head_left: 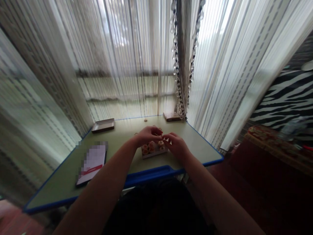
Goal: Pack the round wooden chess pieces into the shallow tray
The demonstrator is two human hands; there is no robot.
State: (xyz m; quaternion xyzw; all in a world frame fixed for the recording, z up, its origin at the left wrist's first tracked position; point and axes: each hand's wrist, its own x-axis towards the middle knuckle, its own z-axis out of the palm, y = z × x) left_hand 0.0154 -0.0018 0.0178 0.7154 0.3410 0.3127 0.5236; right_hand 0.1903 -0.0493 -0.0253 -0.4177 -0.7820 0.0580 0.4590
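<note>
A shallow light-coloured box (156, 155) sits near the front of the table. Inside it are several small round wooden pieces (151, 148) with dark and reddish markings. Over the box's far side, my left hand (147, 136) arches with its fingers bent and pressed together. My right hand (176, 144) comes in from the right with thumb and fingers pinched. The fingertips of both hands meet above the pieces. Whatever lies between them is too small and hidden to name. Part of the box is covered by my hands.
On the pale green, blue-edged table (198, 143) lies a shallow open tray (103, 126) at back left. A flat box (171, 117) is at back right, a small round piece (145, 120) near the far edge. Paper (94, 160) with a red pen (91, 169) lies left. Curtains (137, 65) hang behind.
</note>
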